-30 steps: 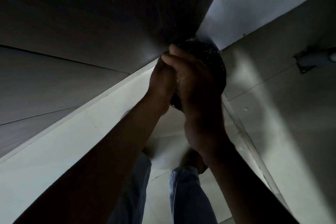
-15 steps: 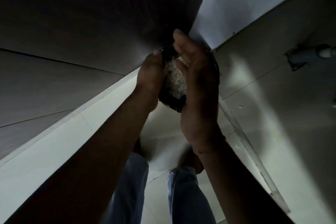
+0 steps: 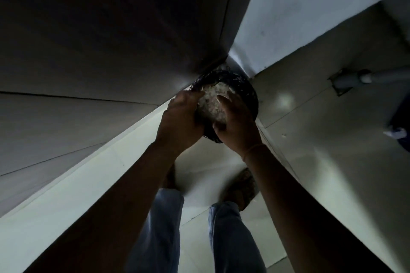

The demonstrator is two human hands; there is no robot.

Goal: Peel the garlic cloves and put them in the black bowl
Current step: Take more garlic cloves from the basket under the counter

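Standing over a pale tiled floor (image 3: 310,184) in a dim corner, the person reaches both arms down to a black crinkled container (image 3: 248,95) set against the wall. Whether it is the task's bowl cannot be told. Left hand (image 3: 179,117) and right hand (image 3: 237,126) are cupped round a pale flaky mass (image 3: 213,102) at its mouth, fingers curved over it, wrists bent inward. Judged light, loose and papery, apt to scatter: support from beneath and the sides, no squeezing. No separate cloves discernible.
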